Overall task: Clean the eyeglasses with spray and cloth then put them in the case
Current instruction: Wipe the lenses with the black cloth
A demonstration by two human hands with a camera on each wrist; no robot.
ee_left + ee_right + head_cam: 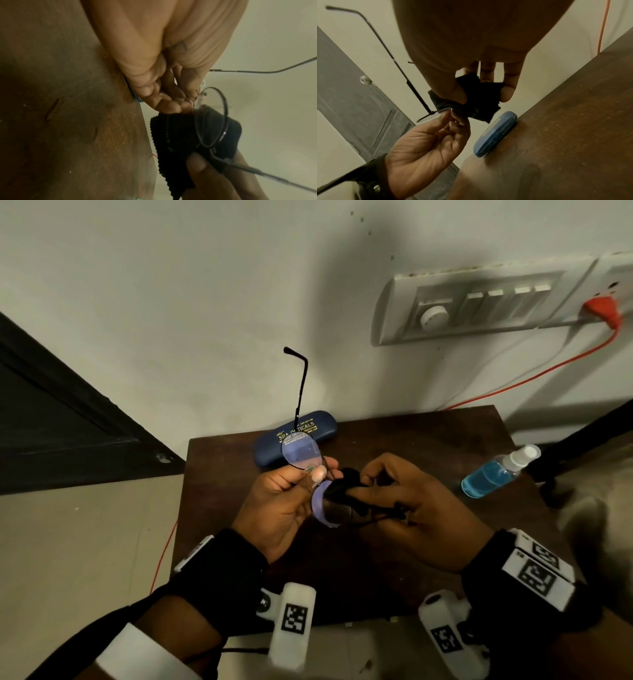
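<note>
1. Against a pale wall, a dark brown wooden table [411, 440] sits under my hands.
2. Above it I hold the eyeglasses [301, 455], one temple arm pointing up at the wall.
3. My left hand [284, 501] pinches the frame near the bridge, between thumb and curled fingers.
4. My right hand [411, 508] pinches a black cloth [471, 100] around the nearer lens, thumb on one side, fingers on the other.
5. Behind the glasses, a closed blue case [294, 436] lies at the table's back edge.
6. To my right, a spray bottle [496, 470] of blue liquid lies on its side.
7. An orange cable [534, 378] runs to a wall switchboard [479, 302].
</note>
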